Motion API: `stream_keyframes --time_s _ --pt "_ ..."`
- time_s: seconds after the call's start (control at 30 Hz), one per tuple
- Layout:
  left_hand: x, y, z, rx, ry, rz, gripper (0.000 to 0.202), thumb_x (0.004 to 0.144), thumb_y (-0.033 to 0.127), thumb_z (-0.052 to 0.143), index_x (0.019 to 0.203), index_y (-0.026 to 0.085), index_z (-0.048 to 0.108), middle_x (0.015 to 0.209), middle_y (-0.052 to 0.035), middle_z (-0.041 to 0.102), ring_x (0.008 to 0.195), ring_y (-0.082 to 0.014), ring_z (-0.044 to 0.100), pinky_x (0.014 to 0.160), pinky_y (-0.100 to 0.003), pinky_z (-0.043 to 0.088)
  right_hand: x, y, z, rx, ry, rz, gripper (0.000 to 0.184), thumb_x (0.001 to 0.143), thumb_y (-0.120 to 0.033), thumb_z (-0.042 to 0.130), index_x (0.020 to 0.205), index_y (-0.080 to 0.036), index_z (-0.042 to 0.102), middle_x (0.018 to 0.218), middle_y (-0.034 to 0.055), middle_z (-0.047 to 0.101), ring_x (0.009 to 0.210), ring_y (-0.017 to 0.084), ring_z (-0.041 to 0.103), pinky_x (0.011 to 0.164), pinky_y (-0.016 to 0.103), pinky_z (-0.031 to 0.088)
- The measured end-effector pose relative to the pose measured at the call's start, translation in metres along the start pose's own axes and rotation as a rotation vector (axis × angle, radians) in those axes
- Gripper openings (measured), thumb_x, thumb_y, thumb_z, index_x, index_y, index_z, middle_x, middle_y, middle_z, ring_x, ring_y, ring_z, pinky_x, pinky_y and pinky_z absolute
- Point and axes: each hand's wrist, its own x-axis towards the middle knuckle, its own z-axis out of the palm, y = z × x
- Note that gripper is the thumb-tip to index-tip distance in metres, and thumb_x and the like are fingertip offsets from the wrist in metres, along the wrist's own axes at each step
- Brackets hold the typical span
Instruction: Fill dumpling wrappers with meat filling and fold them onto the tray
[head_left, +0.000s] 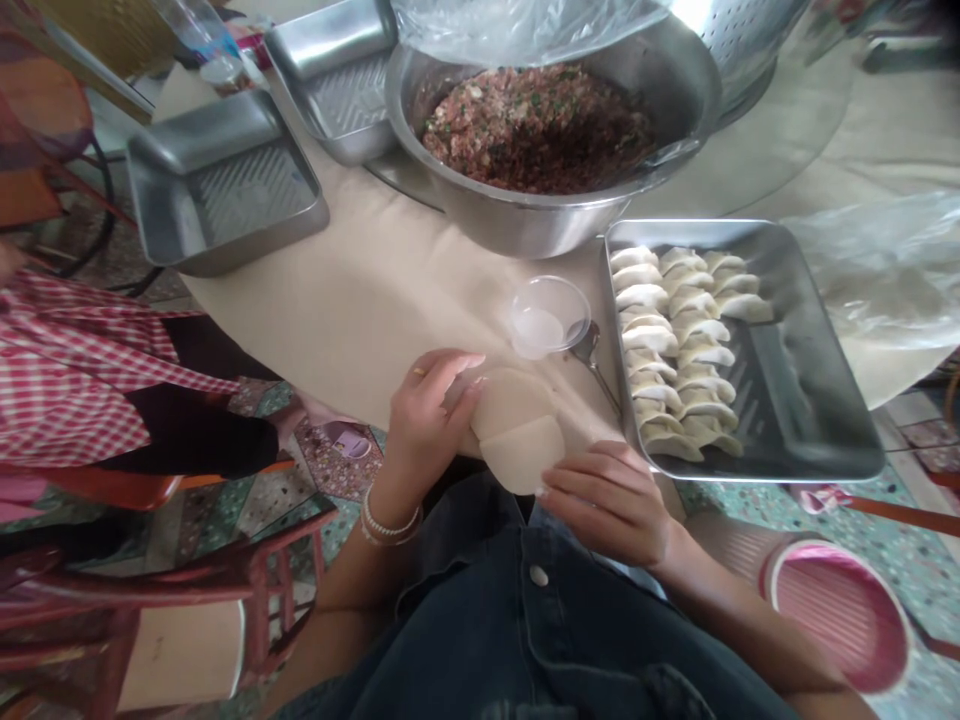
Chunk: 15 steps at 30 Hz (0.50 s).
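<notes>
Near the table's front edge, two thin round dumpling wrappers overlap. The far dumpling wrapper (514, 395) has its left edge between the thumb and fingers of my left hand (431, 420). The fingers of my right hand (607, 495) close on the lower right edge of the nearer dumpling wrapper (525, 455); my right thumb is hidden. Just beyond the wrappers stands a small clear plastic bowl (550, 312), with a metal spoon (592, 360) lying beside it. To the right, a metal tray (795, 370) holds rows of folded dumplings (679, 340).
A large steel bowl (517, 225) of minced filling (525, 125) stands beyond, partly under plastic film (517, 25). Two metal trays (225, 200) are at the back left. A plastic bag (892, 265) lies right. A pink bin (832, 610), chair (277, 590) and seated person (97, 370) surround the table.
</notes>
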Motion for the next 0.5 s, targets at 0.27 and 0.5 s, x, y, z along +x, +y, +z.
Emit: stream_keyframes --time_s 0.27,0.5 --pt "-0.034 0.024 -0.035 -0.307 -0.266 -0.088 0.015 0.087 0.025 0.063 0.075 0.022 0.070 0.068 0.0021 0.072 0.059 -0.0103 0.063 0.059 -0.021 0.050 0.025 -0.006 -0.009 0.072 0.016 0.099 0.018 0.082 -0.008 0.065 0.099 -0.013 0.068 0.089 0.0060 0.072 0.087 0.015 0.067 0.073 0.029 0.053" --pt "-0.061 0.042 -0.045 -0.627 -0.399 -0.055 0.029 0.096 0.030 0.048 0.113 0.031 0.070 0.106 -0.0016 0.076 0.099 -0.0200 0.070 0.088 -0.033 0.056 0.057 -0.005 -0.037 0.008 0.021 0.245 0.025 0.086 -0.007 0.059 0.108 -0.018 0.065 0.096 0.0041 0.069 0.086 0.010 0.066 0.077 0.022 0.057"
